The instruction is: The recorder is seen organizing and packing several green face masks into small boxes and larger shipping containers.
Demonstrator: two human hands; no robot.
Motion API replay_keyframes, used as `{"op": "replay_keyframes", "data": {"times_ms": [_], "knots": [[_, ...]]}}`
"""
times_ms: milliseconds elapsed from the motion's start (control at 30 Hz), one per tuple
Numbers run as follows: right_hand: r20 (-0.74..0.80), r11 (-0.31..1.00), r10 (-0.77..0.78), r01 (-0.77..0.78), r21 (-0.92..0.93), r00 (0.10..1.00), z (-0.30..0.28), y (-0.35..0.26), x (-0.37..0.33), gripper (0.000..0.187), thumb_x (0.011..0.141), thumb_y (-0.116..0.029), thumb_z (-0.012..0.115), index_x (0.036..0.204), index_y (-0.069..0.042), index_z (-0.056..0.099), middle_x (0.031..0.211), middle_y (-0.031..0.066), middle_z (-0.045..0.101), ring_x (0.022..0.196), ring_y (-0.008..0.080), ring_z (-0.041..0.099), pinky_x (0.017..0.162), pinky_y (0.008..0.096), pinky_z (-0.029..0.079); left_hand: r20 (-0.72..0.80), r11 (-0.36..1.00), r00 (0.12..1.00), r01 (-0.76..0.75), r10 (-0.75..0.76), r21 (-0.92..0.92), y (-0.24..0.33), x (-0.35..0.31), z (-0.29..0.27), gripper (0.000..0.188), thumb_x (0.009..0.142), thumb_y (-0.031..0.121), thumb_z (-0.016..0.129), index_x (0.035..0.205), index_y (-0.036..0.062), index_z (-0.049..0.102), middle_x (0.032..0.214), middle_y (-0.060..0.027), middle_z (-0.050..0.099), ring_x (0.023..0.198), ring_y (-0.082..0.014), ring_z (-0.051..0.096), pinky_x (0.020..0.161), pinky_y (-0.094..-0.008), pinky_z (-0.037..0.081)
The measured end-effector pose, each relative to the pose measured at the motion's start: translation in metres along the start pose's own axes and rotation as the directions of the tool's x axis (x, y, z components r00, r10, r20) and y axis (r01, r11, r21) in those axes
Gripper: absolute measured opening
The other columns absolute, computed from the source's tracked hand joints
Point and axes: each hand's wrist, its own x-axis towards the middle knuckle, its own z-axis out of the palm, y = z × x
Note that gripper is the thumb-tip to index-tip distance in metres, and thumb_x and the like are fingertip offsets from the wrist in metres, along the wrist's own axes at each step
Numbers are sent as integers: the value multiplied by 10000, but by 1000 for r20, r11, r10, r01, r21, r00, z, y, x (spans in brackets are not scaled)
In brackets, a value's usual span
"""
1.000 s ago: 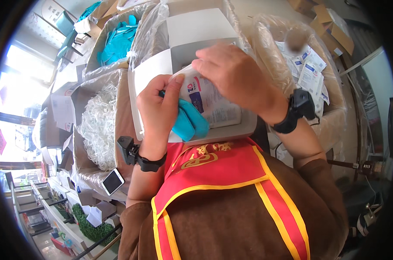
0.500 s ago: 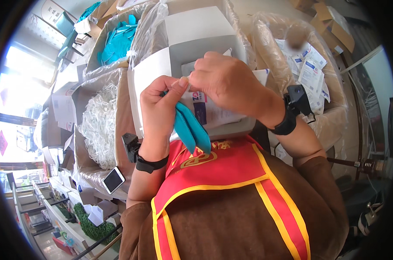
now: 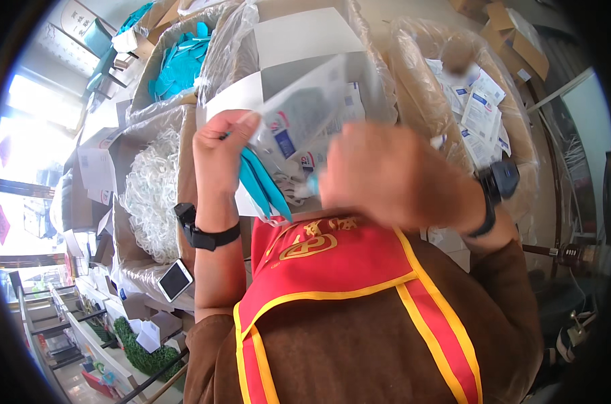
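Note:
My left hand (image 3: 226,145) is closed, its thumb pinching the corner of a clear plastic bag (image 3: 299,111) with printing on it. From the same hand hangs a folded teal fabric strip (image 3: 262,185), down toward the red apron. My right hand (image 3: 393,175) is smeared by motion, its fingers curled, to the right of the bag. A small pale teal blur shows at its fingertips, too indistinct to name. Under both hands stands an open white box (image 3: 310,37) with more printed bags (image 3: 349,101) inside, partly hidden by the raised bag.
Left of the box, a lined carton holds a heap of clear plastic loops (image 3: 154,198). Behind it, another carton holds teal pieces (image 3: 183,64). A lined carton at the right contains filled printed packets (image 3: 480,111). A white phone (image 3: 175,280) rests at the left carton's near edge.
My hands have moved apart, the left going left with the teal strip, the right moving down and right. The clear bag now stands raised and spread above the box.

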Motion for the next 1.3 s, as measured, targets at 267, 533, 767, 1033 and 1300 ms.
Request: {"op": "replay_keyframes", "data": {"times_ms": [267, 533, 767, 1033, 1300], "knots": [[-121, 984, 167, -159, 76, 979, 22, 52, 14, 193, 706, -44, 715, 853, -17, 593, 789, 93, 538, 762, 293, 544, 680, 362, 450, 305, 925, 914, -333, 268, 183, 34, -33, 28, 52, 830, 11, 686, 878, -6, 677, 720, -3, 629, 677, -48, 533, 598, -191, 403], [-167, 982, 102, -126, -140, 981, 30, 32, 13, 113, 708, -62, 667, 771, -63, 574, 785, 65, 516, 789, 270, 552, 698, 366, 442, 136, 988, 991, 23, -2, -153, 18, -35, 35, 47, 841, 55, 678, 839, 8, 672, 697, 17, 606, 600, -45, 499, 547, -192, 379], [-248, 994, 1, 27, 109, 969, 19, -8, 6, 116, 686, -40, 636, 720, -76, 531, 799, 50, 531, 799, 227, 571, 724, 345, 461, -51, 907, 981, 154, -189, -393, -1, 1, 7, 108, 885, 95, 644, 812, 17, 642, 706, -30, 631, 577, -85, 557, 525, -205, 424], [-238, 879, 273, -142, 454, 932, -1, 28, 0, 116, 793, -10, 687, 773, -39, 577, 767, 75, 553, 725, 227, 564, 652, 304, 464, 33, 945, 998, -57, 49, 322, -17, 4, -7, 99, 822, 95, 698, 814, 19, 634, 630, 46, 556, 558, -28, 441, 516, -195, 345], [-213, 950, 194, -130, 283, 957, 14, 43, 8, 109, 802, 9, 674, 799, -12, 566, 766, 70, 547, 753, 224, 540, 679, 304, 446, 417, 782, 875, -433, 246, 449, 66, -43, 12, 324, 716, 49, 763, 1023, 62, 661, 807, 3, 620, 635, -65, 480, 569, -204, 373]]}}
